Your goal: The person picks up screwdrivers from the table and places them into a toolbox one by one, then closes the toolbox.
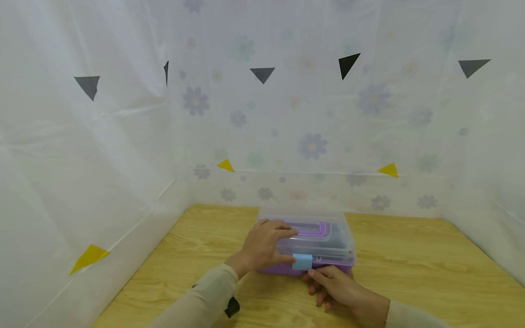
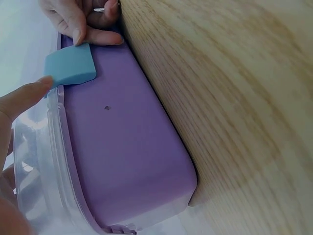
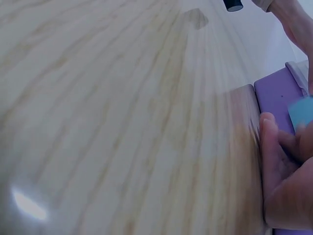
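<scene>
A box (image 1: pixel 283 269) with a purple base and a clear lid (image 1: pixel 328 246) stands on the table, its lid down. A purple handle (image 1: pixel 321 229) lies flat on top. My left hand (image 1: pixel 266 243) rests on the lid's left part with fingers spread; its thumb touches the light blue latch (image 1: pixel 302 262) on the front. From the right, my right hand (image 1: pixel 338 287) has its thumb at the latch's edge, also seen in the left wrist view beside the latch (image 2: pixel 71 64). Its index finger lies along the purple front (image 2: pixel 122 132), with the other fingers loosely bent. The lid's contents are indistinct.
The wooden table (image 1: pixel 410 264) reaches white sheeting (image 1: pixel 123 150) at the left, back and right. Flowers are printed on the back sheet, and black and yellow triangles are on the sheeting. A small black object (image 1: pixel 232 307) is by the left sleeve.
</scene>
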The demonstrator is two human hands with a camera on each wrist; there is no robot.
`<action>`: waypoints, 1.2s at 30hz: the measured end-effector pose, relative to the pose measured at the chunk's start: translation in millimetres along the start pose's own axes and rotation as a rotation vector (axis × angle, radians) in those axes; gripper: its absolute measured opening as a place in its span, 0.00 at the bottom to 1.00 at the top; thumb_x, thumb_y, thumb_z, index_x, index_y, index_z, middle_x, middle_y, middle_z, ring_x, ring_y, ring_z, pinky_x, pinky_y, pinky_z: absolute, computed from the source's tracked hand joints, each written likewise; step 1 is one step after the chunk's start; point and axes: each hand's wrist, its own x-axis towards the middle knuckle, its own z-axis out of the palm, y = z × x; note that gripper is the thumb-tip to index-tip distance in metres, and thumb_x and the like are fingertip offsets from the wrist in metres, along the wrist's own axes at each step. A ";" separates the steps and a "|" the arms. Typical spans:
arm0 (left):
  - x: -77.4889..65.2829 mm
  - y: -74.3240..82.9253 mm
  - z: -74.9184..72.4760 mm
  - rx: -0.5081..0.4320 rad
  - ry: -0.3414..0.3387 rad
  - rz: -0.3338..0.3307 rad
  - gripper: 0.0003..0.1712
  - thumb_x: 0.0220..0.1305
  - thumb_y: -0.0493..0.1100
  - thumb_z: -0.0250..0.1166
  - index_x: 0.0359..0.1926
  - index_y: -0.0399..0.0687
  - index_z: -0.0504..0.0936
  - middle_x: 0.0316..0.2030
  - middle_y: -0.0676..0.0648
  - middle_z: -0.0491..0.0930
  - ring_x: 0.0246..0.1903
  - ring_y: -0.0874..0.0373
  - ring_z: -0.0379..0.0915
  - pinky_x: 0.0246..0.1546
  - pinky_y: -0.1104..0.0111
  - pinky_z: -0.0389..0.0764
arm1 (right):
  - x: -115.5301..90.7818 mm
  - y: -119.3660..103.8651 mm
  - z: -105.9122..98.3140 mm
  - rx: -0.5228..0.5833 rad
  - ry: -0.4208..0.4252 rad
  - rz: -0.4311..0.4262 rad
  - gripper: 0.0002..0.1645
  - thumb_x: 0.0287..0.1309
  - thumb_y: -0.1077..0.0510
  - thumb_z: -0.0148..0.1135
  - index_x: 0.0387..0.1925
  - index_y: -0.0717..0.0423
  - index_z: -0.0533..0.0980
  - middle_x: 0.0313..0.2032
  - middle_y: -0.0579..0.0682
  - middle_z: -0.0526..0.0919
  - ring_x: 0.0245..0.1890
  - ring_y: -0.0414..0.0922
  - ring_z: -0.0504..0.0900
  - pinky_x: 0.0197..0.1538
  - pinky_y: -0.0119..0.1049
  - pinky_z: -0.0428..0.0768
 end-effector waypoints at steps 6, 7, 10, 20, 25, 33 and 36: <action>-1.0 1.4 0.0 0.002 -0.005 -0.004 0.41 0.50 0.68 0.79 0.65 0.61 0.83 0.59 0.56 0.82 0.62 0.57 0.74 0.69 0.48 0.68 | -2.5 -0.9 5.5 -0.019 0.034 0.016 0.27 0.80 0.47 0.51 0.57 0.67 0.79 0.34 0.51 0.82 0.24 0.40 0.82 0.22 0.27 0.79; -1.0 1.5 -0.2 0.003 -0.007 -0.005 0.41 0.50 0.68 0.79 0.65 0.62 0.83 0.59 0.56 0.82 0.63 0.57 0.74 0.69 0.48 0.67 | -2.9 -1.4 6.1 -0.021 0.036 0.018 0.27 0.80 0.47 0.51 0.57 0.67 0.79 0.34 0.51 0.82 0.24 0.40 0.82 0.22 0.27 0.78; -1.1 2.1 -0.8 0.003 -0.005 -0.005 0.41 0.51 0.67 0.79 0.65 0.62 0.83 0.59 0.56 0.82 0.63 0.56 0.74 0.70 0.48 0.67 | -3.5 -2.8 6.3 -0.025 0.044 0.025 0.27 0.80 0.46 0.52 0.58 0.67 0.79 0.34 0.51 0.82 0.24 0.40 0.82 0.22 0.27 0.78; -3.6 1.9 -1.2 0.003 -0.004 -0.002 0.42 0.51 0.68 0.79 0.66 0.61 0.82 0.59 0.56 0.82 0.62 0.56 0.74 0.69 0.47 0.67 | -3.5 -5.0 8.1 -0.039 0.060 0.051 0.30 0.77 0.41 0.54 0.59 0.63 0.79 0.36 0.52 0.83 0.25 0.40 0.83 0.23 0.28 0.78; -3.8 1.1 -1.4 0.011 0.004 -0.002 0.42 0.51 0.68 0.79 0.66 0.62 0.83 0.59 0.56 0.82 0.62 0.56 0.74 0.69 0.47 0.67 | -2.7 -5.1 9.7 -0.050 0.074 0.028 0.31 0.76 0.40 0.55 0.58 0.63 0.80 0.35 0.52 0.83 0.25 0.40 0.83 0.23 0.28 0.78; -4.2 2.3 -4.4 -0.012 -0.051 -0.008 0.40 0.56 0.67 0.76 0.67 0.61 0.81 0.62 0.55 0.80 0.65 0.55 0.71 0.70 0.46 0.65 | -7.5 -9.3 10.7 -0.077 0.063 0.024 0.33 0.77 0.39 0.53 0.59 0.66 0.79 0.37 0.53 0.83 0.27 0.43 0.84 0.25 0.31 0.81; -3.9 2.9 -8.6 -0.033 -0.110 -0.009 0.37 0.62 0.65 0.73 0.69 0.60 0.79 0.64 0.55 0.78 0.68 0.54 0.68 0.72 0.45 0.62 | -11.0 -15.3 7.2 -0.146 0.022 0.001 0.30 0.78 0.43 0.54 0.57 0.67 0.79 0.38 0.53 0.83 0.29 0.45 0.84 0.28 0.35 0.84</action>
